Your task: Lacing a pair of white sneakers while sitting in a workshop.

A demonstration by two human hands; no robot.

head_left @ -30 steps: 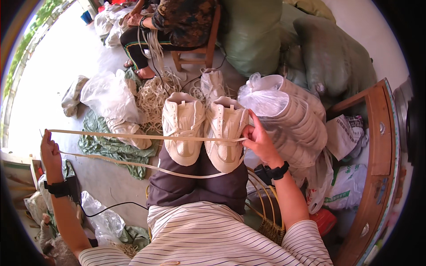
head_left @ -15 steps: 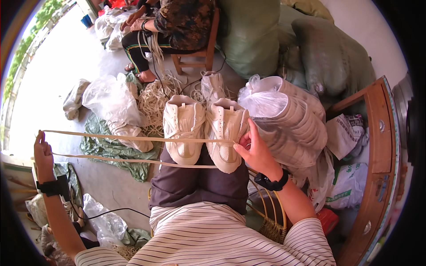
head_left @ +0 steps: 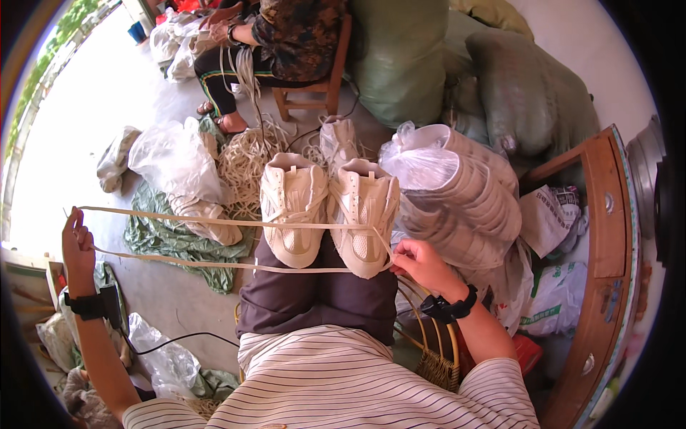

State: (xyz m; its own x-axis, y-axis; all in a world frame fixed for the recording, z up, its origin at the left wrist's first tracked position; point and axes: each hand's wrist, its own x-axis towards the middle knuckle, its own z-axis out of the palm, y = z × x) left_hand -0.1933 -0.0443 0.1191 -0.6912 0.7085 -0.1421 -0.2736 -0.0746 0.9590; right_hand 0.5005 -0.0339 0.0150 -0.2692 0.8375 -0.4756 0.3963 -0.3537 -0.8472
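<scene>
Two cream sneakers (head_left: 325, 211) rest side by side on my lap, toes toward me. A long flat cream shoelace (head_left: 214, 222) runs in two strands from the right sneaker out to the left. My left hand (head_left: 75, 247), stretched far out to the left, is closed on the lace's far ends. My right hand (head_left: 421, 263) pinches the lace beside the right sneaker's toe. I wear a black watch on the right wrist and a black strap on the left.
A bagged stack of white soles (head_left: 457, 193) lies to the right by a wooden cabinet (head_left: 604, 236). A pile of loose laces (head_left: 246, 161), plastic bags (head_left: 171, 154) and green sacks (head_left: 407, 57) lie ahead. Another person sits on a wooden chair (head_left: 314, 86) handling laces.
My right hand has slid down from the sneaker's upper to beside its toe. My left hand stays stretched out left, and the lace strands are pulled tauter.
</scene>
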